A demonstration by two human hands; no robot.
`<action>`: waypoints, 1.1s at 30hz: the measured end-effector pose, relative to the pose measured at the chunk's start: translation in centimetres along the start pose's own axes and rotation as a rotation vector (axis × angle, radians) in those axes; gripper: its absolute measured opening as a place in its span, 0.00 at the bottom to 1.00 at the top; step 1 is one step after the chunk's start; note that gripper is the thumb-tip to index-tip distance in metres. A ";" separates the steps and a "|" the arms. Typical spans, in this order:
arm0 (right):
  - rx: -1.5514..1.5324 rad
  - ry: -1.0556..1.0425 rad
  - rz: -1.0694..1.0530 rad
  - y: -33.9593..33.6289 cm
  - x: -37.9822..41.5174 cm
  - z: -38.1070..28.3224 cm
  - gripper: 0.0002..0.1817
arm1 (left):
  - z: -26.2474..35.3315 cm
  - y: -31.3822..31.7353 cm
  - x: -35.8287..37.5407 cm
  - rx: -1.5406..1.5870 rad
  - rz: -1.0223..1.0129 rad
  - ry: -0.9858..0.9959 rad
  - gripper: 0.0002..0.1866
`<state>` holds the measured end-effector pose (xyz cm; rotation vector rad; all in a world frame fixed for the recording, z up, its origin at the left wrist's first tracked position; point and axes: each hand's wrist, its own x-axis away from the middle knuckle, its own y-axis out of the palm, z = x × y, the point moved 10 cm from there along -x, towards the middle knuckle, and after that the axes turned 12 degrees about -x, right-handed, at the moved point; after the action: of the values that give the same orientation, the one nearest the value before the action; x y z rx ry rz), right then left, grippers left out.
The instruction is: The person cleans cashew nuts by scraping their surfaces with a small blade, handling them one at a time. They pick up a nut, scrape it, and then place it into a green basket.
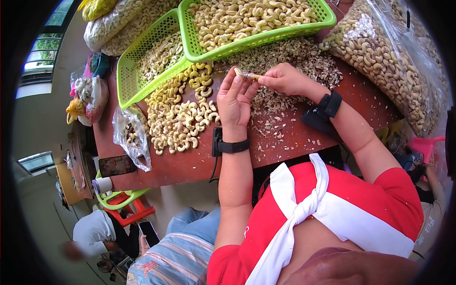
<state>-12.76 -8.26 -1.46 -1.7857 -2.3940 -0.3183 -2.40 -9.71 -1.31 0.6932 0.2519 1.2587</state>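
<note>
Between the thumb and fingers of my left hand [234, 104] is a single cashew nut [238, 71]. My right hand [288, 79] is closed round the light wooden handle of a small knife [255, 76]. Its metal tip meets the nut; the exact shape of the blade is too small to make out. Below and behind both hands lies a heap of brown skin flakes [304, 61]. To the left of my left hand, a pile of pale cashews [178, 121] spreads over the red table [190, 166], with yellower cashews [166, 92] along its upper side.
A green basket [259, 42] full of cashews stands at the back, beside another green basket [124, 78] with nut pieces. A large clear bag of cashews [389, 61] leans at the right. A small plastic bag [130, 135] and a phone [117, 165] lie at the left. People sit nearby.
</note>
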 end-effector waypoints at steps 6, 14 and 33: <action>0.005 0.004 0.004 0.1 0.1 -0.1 0.19 | 0.1 -0.3 0.0 -0.039 0.032 0.006 0.12; 0.022 0.001 -0.002 -0.2 -0.3 0.4 0.20 | 0.0 -0.3 0.0 -0.031 0.049 0.029 0.12; -0.064 0.021 -0.016 0.2 -0.2 0.6 0.21 | -0.3 -0.4 0.1 -0.020 0.087 0.036 0.12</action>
<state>-12.45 -8.24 -2.04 -1.7807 -2.4116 -0.4175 -2.23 -9.59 -1.70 0.6702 0.2409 1.3558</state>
